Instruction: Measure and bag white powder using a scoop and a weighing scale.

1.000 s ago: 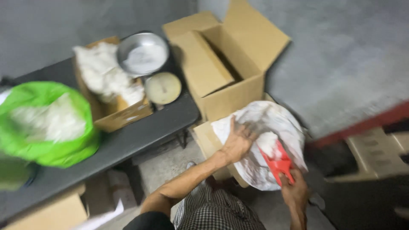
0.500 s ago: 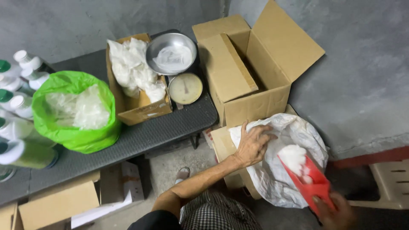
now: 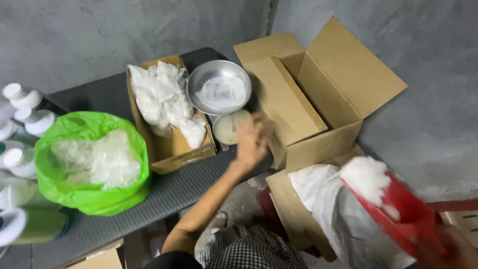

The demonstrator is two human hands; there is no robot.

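My right hand [image 3: 455, 249] at the lower right grips a red scoop [image 3: 403, 216] heaped with white powder [image 3: 368, 177], held just above a white sack [image 3: 328, 209] in a low cardboard box [image 3: 281, 199]. My left hand [image 3: 252, 141] is stretched out, blurred, over the dial scale [image 3: 228, 127] at the dark table's edge, holding nothing I can see. A metal bowl [image 3: 219, 87] with a thin plastic bag inside sits on top of the scale.
A big open cardboard box [image 3: 318, 94] stands right of the scale. A smaller box [image 3: 167, 114] holds filled white bags. A green bag [image 3: 92, 162] of clear plastic bags and several white-capped bottles [image 3: 22, 129] are at the left. Grey wall behind.
My left hand left the sack and reached up to the scale. My right hand lifted the loaded scoop out of the sack and to the right. The view swung right and closer.
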